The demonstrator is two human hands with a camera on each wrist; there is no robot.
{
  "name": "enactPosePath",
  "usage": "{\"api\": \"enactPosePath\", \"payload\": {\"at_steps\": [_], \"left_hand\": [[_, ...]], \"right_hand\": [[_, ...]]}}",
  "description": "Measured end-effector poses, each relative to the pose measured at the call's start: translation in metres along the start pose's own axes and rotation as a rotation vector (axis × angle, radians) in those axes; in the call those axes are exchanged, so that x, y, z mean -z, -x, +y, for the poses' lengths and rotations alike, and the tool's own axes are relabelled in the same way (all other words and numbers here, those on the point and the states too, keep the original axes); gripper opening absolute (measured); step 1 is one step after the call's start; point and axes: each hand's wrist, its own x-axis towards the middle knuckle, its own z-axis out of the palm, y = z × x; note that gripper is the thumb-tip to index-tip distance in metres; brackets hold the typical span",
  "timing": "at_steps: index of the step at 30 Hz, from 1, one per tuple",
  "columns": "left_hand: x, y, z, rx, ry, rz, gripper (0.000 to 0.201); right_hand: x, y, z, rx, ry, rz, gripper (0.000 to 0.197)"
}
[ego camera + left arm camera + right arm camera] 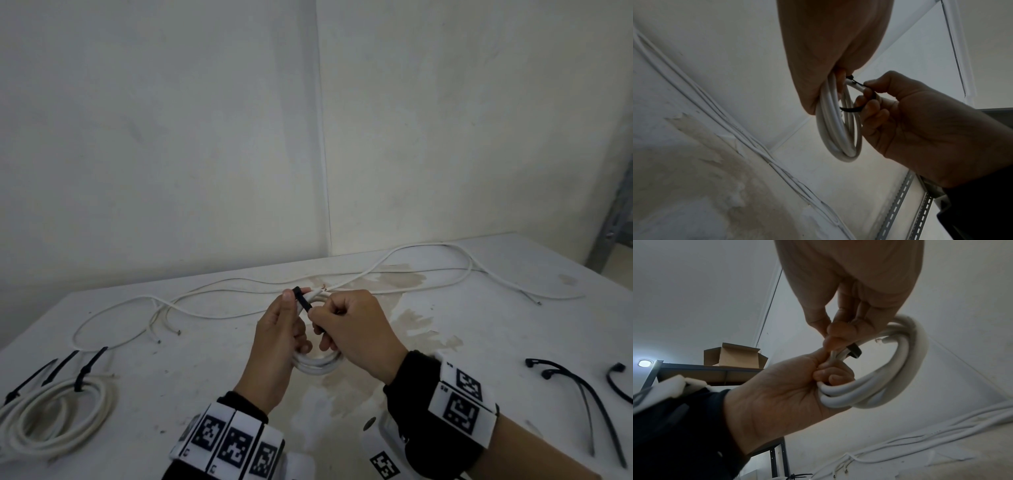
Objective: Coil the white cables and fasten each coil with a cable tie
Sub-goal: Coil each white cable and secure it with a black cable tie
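Note:
A small coil of white cable point(317, 365) hangs between both hands above the stained white table point(191, 370). My left hand point(294, 308) grips the coil's top with curled fingers, thumb pointing up. A black cable tie point(303, 299) wraps over the coil's strands there. My right hand point(318, 318) pinches the tie's strap just right of the coil. The left wrist view shows the coil point(838, 129) hanging from the left hand point(828, 56) and the tie point(851, 109) running into the right hand point(869, 95). Seen from the right wrist, the tie point(854, 352) loops round the coil point(890, 378).
A tied coil point(58, 411) with black ties lies at the table's near left. Loose white cables point(239, 287) trail across the back of the table. Spare black ties point(582, 394) lie at the right. A metal shelf point(613, 222) stands at the far right, a cardboard box point(735, 355) on another.

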Motion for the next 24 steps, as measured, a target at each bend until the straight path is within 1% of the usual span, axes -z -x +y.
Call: {"api": "enactPosePath", "payload": {"at_steps": [4,10,15,18,20,24], "left_hand": [[-0.001,-0.001,0.001,0.001,0.002,0.011,0.036],[-0.005,0.000,0.004,0.060,0.046,0.014,0.042],[-0.004,-0.002,0.003,0.042,0.033,0.040,0.038],[-0.002,-0.002,0.001,-0.018,0.025,0.033,0.033],[-0.003,-0.001,0.000,-0.056,0.018,0.017,0.032],[-0.007,0.000,0.001,-0.068,0.014,-0.001,0.032]], "right_hand": [[0.001,0.001,0.001,0.003,-0.026,-0.013,0.030],[0.002,0.001,0.002,0.002,-0.052,-0.024,0.031],[0.000,0.002,0.001,0.016,-0.048,-0.029,0.032],[-0.005,0.002,0.001,0.048,-0.028,-0.040,0.032],[-0.008,0.003,0.001,0.064,-0.025,-0.011,0.032],[-0.012,0.001,-0.001,0.111,-0.039,0.077,0.033]]}}
